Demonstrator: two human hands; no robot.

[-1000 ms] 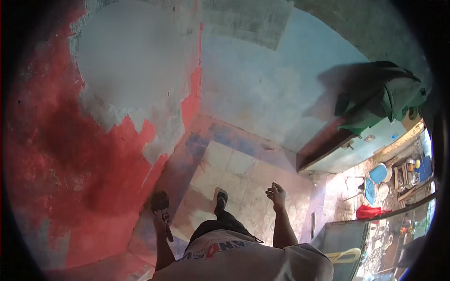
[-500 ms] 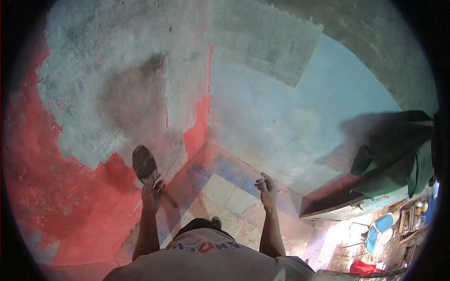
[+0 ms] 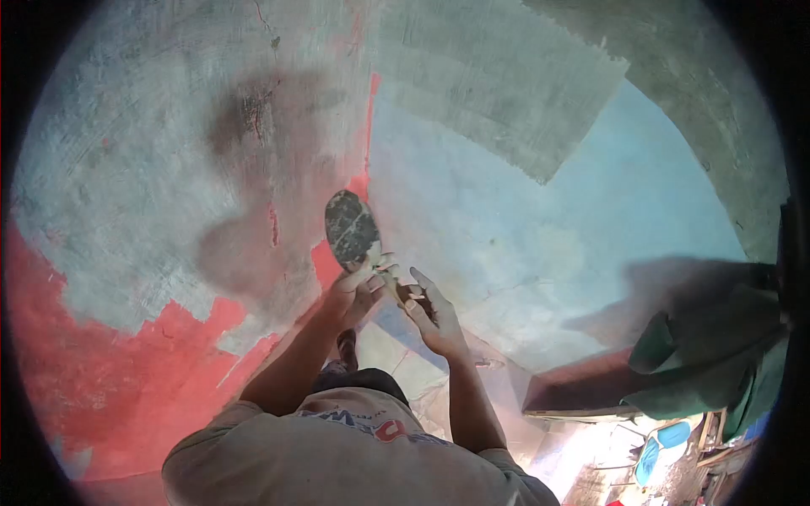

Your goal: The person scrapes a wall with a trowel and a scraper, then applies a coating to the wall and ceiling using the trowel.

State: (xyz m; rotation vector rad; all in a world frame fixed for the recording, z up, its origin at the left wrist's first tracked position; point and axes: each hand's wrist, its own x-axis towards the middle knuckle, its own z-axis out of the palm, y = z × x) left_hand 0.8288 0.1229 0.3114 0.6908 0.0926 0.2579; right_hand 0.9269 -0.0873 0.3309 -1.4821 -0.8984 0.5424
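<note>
- Left hand: fingers and thumb are closed together on the neck of the oval-headed hand tool, just below its dark, mottled head.
- Right hand: partly curled by the lower handle, index finger raised; whether it truly grips there I cannot tell.
- The tool is in front of the person, head up and tilted, near the wall corner in this view (its exact kind is hard to name).
- It looks light and stiff, probably not fragile; the slim handle seems the surest hold, though dust could make it a little slippery.
- Beyond it, the left wall shows grey over ragged red paint; the adjoining wall is pale blue.
- Below is the printed T-shirt; off to the right are dark green cloth and a blue chair.
</note>
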